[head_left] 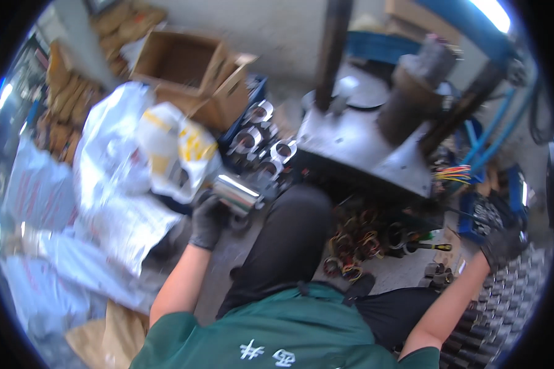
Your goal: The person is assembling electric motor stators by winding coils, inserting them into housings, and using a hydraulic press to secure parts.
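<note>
My left hand [208, 220], in a dark glove, is closed around a shiny metal cylinder [236, 194], held out left of my knee. Just beyond it, several short metal rings with copper-coloured insides [247, 140] stand grouped beside a cardboard box. My right hand [505, 247], also gloved, reaches out to the far right, close to a blue bin [469, 226] with small dark metal parts. Blur hides its fingers, so what it may hold does not show.
A press with a flat metal plate [363, 138] and upright posts stands ahead. Wound coils with coloured wires [358, 243] lie below it, near a screwdriver [434, 247]. White sacks [114, 184] and an open cardboard box [178, 61] are at left; rows of metal cylinders [511, 301] fill the right.
</note>
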Tool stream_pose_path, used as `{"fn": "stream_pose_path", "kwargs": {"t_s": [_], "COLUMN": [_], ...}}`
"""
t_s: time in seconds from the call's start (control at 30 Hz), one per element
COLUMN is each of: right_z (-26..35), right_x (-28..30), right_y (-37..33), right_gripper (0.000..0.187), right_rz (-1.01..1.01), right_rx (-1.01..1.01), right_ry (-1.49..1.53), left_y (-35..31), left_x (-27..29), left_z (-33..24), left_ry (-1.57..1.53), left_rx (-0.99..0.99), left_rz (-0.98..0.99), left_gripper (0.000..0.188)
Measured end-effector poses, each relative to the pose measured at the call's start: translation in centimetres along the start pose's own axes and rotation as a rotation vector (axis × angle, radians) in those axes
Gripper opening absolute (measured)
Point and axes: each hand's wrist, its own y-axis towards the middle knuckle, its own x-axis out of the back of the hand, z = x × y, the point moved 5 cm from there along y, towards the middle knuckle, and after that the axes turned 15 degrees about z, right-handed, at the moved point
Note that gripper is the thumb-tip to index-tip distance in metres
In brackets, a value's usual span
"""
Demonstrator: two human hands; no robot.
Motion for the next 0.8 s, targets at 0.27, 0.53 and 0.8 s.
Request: {"fn": "stream_pose_path", "kwargs": {"t_s": [0.27,0.53,0.8], "right_z": [8.4,4.3,6.7], "right_x": [-1.1,-2.2,-2.6], "right_y": [-0.3,-0.2,-1.3], "right_gripper": [0.060,0.076,0.069], "right_rz": [-0.121,-0.225,-0.189], "right_rx": [0.097,0.132,0.006], "right_ry": [0.334,0.502,0.630], "left_y": [12.4,16.9,20.2], "left_x": [-19.4,-42.0,-60.3], "left_z": [-1.1,2.9,1.9], "left_ry": [-0.350,0.213,1.098], "left_rx": [0.055,-0.074,-0.839], "left_rz": [0.347,0.850,1.077], "left_gripper": [0.079,0.082,0.116]}}
